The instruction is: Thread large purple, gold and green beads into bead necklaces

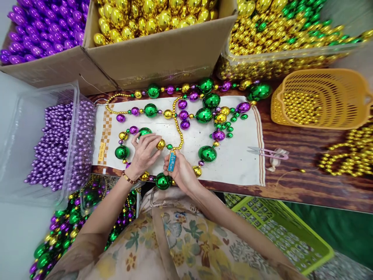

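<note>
Gold small-bead strand (pixel 178 126) runs down the white cloth (pixel 241 167) to the right hand (pixel 182 167), where it meets the small blue-labelled block (pixel 171 161). On my remote feed the right hand is narrow, closed round that block, thumb along its side. Left hand (pixel 143 152): fingers bent and partly spread, tips beside the gold ball (pixel 160 144); I cannot tell whether they pinch anything.

Step in hand, my judgement: close handwork where the small beads meet the larger ones. I judge this position calls for a steady right grip and light left fingertips, with no sideways pull.

Position of work: the large-bead string curves round both hands, with 1 green ball (pixel 121 152) left of the left hand and 1 green ball (pixel 163 181) at the near cloth edge. I see loose small green beads (pixel 229 129) farther right.

Around: scissors (pixel 269 153) lie blades apart, tips on cloth, handles over the wooden table (pixel 294 190). Orange basket (pixel 349 97) holds small gold beads; clear bin (pixel 74 116) at left holds purple ones. Cardboard boxes (pixel 157 54) limit forward reach. Overlapping strands could snag a sleeve or finger, in my estimate.
</note>
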`<state>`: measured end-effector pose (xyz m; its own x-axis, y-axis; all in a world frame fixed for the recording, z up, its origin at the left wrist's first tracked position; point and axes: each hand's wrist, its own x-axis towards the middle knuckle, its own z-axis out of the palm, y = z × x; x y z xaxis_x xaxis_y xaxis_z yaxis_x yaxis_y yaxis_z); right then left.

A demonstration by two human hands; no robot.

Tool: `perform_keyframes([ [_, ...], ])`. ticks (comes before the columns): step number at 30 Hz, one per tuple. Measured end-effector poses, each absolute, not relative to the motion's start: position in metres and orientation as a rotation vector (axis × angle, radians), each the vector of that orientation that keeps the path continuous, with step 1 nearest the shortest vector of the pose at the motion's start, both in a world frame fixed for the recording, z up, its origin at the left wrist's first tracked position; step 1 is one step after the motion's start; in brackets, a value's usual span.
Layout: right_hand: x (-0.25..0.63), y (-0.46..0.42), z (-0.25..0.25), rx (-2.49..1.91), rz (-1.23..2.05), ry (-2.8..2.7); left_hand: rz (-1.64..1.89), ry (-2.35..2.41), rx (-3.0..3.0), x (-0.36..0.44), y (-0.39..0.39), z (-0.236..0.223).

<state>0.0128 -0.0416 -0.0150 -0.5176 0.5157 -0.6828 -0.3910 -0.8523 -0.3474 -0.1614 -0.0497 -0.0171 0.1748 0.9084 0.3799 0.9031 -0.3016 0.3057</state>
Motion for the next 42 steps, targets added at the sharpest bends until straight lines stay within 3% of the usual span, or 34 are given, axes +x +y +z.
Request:
perform_keyframes([
  [13, 0.013, -0.043, -0.017, -1.113, 2.315, -0.242, 0.725, 1.908, 2.368, -0.163, -0.051, -0.018],
  [19, 0.030, -0.037, -0.006, -1.079, 2.190, -0.551, 0.745, 1.896, 2.296, -0.169, -0.047, -0.012],
  [23, 0.084, -0.005, -0.002, -1.235, 1.787, -1.070, 0.850, 1.877, 2.225, -0.175, -0.039, 0.000],
  [29, 0.198, 0.074, -0.036, -1.727, 0.588, -1.674, 0.857, 1.923, 2.140, -0.186, -0.020, 0.025],
  [42, 0.236, 0.099, -0.064, -1.812, 0.179, -2.004, 1.049, 1.922, 2.074, -0.218, 0.001, 0.069],
])
